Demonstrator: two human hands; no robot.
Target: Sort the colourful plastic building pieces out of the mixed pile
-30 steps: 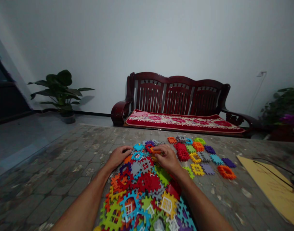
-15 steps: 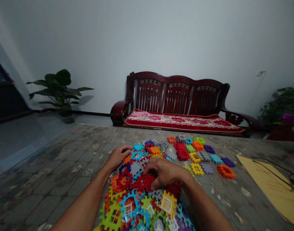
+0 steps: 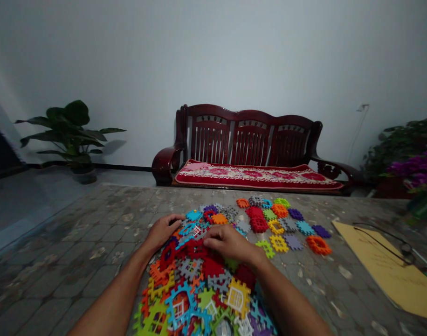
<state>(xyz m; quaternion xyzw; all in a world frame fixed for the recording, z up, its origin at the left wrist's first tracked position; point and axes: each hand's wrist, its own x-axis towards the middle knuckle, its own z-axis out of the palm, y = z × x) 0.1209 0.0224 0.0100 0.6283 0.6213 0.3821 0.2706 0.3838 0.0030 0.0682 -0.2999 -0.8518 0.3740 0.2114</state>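
A heap of colourful interlocking plastic tiles with toothed edges lies on the table in front of me. My right hand (image 3: 229,240) is over the middle of the heap, thumb and fingers closed on the edge of a red tile (image 3: 194,248). At the heap's far left edge rests my left hand (image 3: 163,230), its thumb and fingers apart beside a light blue tile (image 3: 194,215); it holds nothing that I can see. Nearer to me lie a yellow tile with a white window (image 3: 238,297) and a blue frame tile (image 3: 181,303).
Sorted tiles lie in small groups to the right, among them an orange stack (image 3: 318,245) and a red stack (image 3: 258,224). A yellow sheet (image 3: 381,268) with glasses (image 3: 405,252) on it lies farther right. Behind the table stands a wooden bench (image 3: 251,140).
My right hand has risen slightly from the heap, its fingers now closed on a red tile. Tiles in the middle have shifted, uncovering grey ones. The view has turned a little right.
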